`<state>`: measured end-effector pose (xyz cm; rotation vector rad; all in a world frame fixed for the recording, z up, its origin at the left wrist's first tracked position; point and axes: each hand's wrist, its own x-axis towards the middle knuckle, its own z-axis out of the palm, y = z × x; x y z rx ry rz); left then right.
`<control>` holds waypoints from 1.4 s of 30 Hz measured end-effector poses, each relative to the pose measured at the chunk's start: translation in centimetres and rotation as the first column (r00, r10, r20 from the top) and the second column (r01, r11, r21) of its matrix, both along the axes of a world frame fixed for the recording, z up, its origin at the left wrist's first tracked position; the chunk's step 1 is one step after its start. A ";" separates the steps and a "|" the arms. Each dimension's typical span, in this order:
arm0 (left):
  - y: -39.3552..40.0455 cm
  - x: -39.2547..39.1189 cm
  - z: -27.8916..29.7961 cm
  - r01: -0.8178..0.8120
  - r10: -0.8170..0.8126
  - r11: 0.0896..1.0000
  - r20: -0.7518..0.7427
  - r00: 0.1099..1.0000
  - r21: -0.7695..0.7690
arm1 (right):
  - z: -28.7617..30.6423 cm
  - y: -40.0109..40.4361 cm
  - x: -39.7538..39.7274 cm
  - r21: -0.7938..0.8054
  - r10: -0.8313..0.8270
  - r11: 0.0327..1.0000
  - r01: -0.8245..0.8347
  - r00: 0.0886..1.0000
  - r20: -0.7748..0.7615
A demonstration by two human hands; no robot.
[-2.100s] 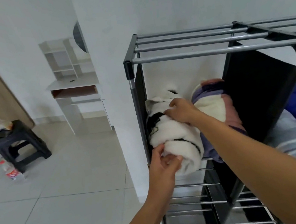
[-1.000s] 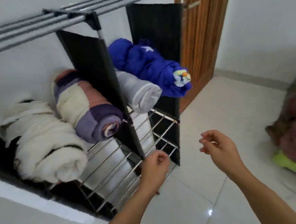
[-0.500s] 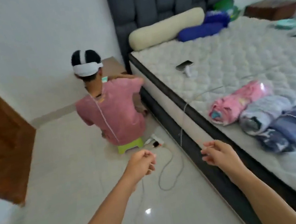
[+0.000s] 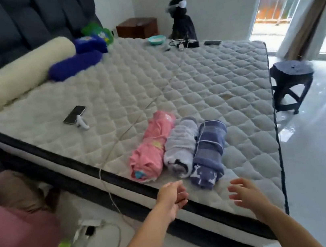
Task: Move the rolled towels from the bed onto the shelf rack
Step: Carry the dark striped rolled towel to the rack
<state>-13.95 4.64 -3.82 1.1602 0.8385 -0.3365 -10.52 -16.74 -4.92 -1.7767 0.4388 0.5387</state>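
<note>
The bed (image 4: 204, 79) now fills most of the view, where half a second ago the camera looked along its side at a person in a pink top; that person is now only a blurred pink shape at the left edge. Three rolled towels lie side by side, touching, near the bed's front edge: a pink towel (image 4: 154, 145), a pale grey towel (image 4: 182, 145) in the middle, and a blue striped towel (image 4: 208, 152) on the far side. Both hands were loosely curled over the floor before; now they reach over the bed's edge. The left hand (image 4: 172, 196) is open and empty, just short of the pink and grey towels. The right hand (image 4: 246, 192) is open with fingers spread, holding nothing, just beside the near end of the blue striped towel. A phone (image 4: 74, 114) lies farther up the bed, well apart from the towels.
</note>
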 end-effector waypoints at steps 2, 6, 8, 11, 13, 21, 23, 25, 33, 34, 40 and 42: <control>-0.4 2.5 -1.1 0.042 -0.043 0.999 -0.040 0.998 -0.026 | -0.8 0.0 1.7 -0.017 -0.058 0.998 0.058 0.998 -0.027; -0.9 6.1 -2.4 0.103 -0.105 0.994 -0.122 0.987 -0.024 | -2.2 0.4 4.4 -0.062 -0.115 0.992 0.110 0.990 -0.085; -0.9 7.6 -3.4 0.112 -0.115 0.993 -0.161 0.980 -0.030 | -2.8 0.8 6.2 -0.077 -0.120 0.991 0.113 0.988 -0.096; -0.7 9.5 -5.2 0.107 -0.116 0.993 -0.241 0.963 -0.051 | -3.6 1.5 10.3 -0.120 -0.116 0.987 0.103 0.988 -0.104; -0.7 10.2 -6.5 0.099 -0.120 0.992 -0.302 0.946 -0.083 | -4.2 1.8 13.7 -0.160 -0.090 0.984 0.076 0.992 -0.083; -2.9 13.7 -9.7 -0.037 -0.108 0.947 -0.428 0.897 -0.318 | -4.8 2.7 27.3 -0.409 0.183 0.905 -0.118 0.976 0.122; -3.4 14.7 -9.9 -0.039 -0.119 0.947 -0.459 0.880 -0.319 | -4.9 2.8 30.1 -0.482 0.274 0.858 -0.177 0.952 0.137; -3.5 15.4 -10.2 -0.037 -0.121 0.954 -0.493 0.861 -0.299 | -5.0 2.9 32.5 -0.523 0.351 0.813 -0.255 0.932 0.093; -4.2 16.0 -11.2 -0.039 -0.095 0.972 -0.534 0.840 -0.233 | -7.0 2.4 34.1 -0.500 0.405 0.775 -0.386 0.911 -0.076; -4.3 16.0 -11.4 -0.039 -0.093 0.972 -0.531 0.842 -0.232 | -6.9 2.3 34.0 -0.509 0.408 0.771 -0.382 0.911 -0.065; -5.1 14.3 -10.5 -0.063 -0.058 0.970 -0.480 0.875 -0.234 | -3.7 1.8 32.4 -0.513 0.434 0.778 -0.363 0.901 0.022; -5.1 12.9 -9.5 -0.057 -0.060 0.969 -0.451 0.890 -0.241 | -1.9 2.1 30.7 -0.505 0.447 0.792 -0.342 0.889 0.099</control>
